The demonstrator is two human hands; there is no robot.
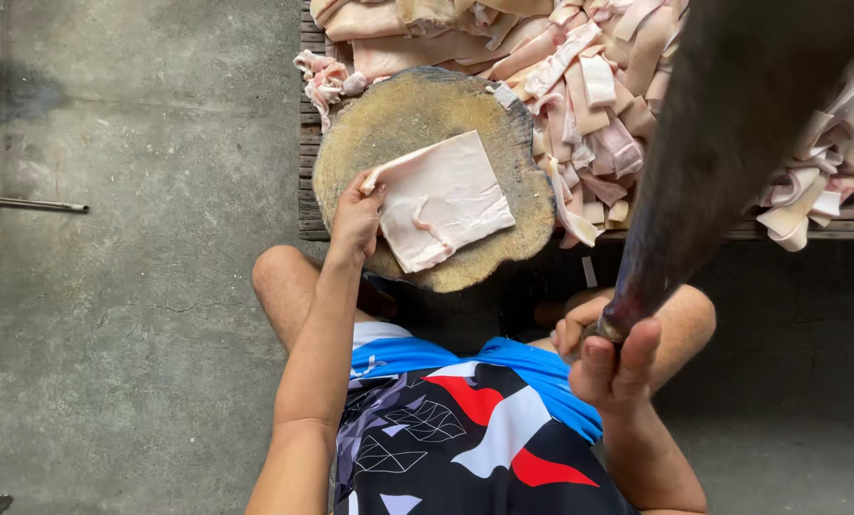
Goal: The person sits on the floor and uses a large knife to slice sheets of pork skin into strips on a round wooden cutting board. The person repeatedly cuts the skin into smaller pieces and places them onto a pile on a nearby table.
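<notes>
**Pork Skin Slab on Chopping Block: Handling and Count**

One pale, roughly square pork skin slab (443,198) lies flat on one round wooden chopping block (351,143). The left hand (355,221) presses fingertips on the slab's left edge, pinning it. The right hand (610,360) is clenched around the handle of one large dark cleaver (723,133), blade raised toward the camera.

The slab appears soft, limp and probably greasy; it likely slides unless pinned flat near an edge, clear of the blade path.

Behind the block, a heap of cut strips (599,105) covers the wooden bench (306,191); the strips are too numerous to count.
</notes>
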